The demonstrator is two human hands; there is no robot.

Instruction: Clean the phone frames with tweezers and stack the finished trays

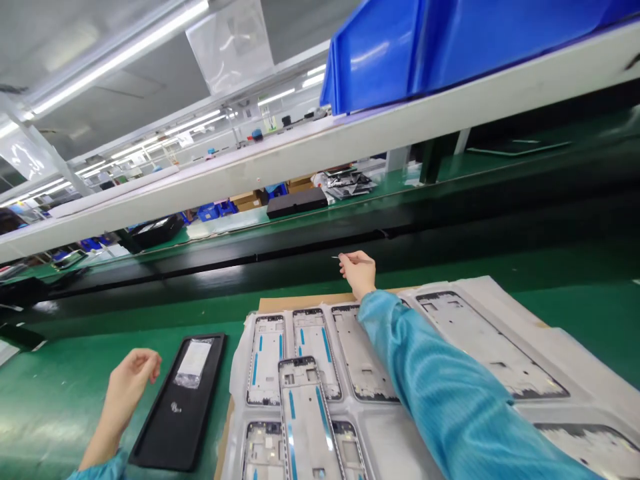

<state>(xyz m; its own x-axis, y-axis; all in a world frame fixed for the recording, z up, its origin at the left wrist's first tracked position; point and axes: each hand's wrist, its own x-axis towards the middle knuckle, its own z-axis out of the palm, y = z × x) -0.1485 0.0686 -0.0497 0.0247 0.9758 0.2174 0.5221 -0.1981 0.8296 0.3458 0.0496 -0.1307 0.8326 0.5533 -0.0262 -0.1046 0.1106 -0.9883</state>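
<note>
Work surface: green bench mat (60, 400); bare stretches lie at 9 o'clock of the left hand and at 3 o'clock past the white trays.
Far edge: a dark conveyor channel (450, 220) runs across the bench just beyond the right hand, under a white shelf rail (350, 143) bearing a blue bin (400, 47).
Right hand (358, 272): reached out at 12 o'clock of the trays, above the far edge of the cardboard sheet (285, 304); sleeve in light blue fabric (440, 393).
Right fingers: pinched together on a thin pale sliver (336, 257) that points toward 9 o'clock; too small to identify further.
Left hand (131, 380): at 8 o'clock of the scene, hovering just beside the left rim of a black tray.
Left fingers: loosely curled, empty, touching nothing.
Black tray (175, 427): flat, long, holding a small clear bag (194, 363) near its far end.
White trays (540, 347): moulded, laid on the cardboard, each pocket holding one part.
Phone mid-frames (265, 360): silver-grey rectangular frames with blue strips, lying flat in rows; one frame (306, 420) rests loose atop the others at 6 o'clock, slightly skewed.
</note>
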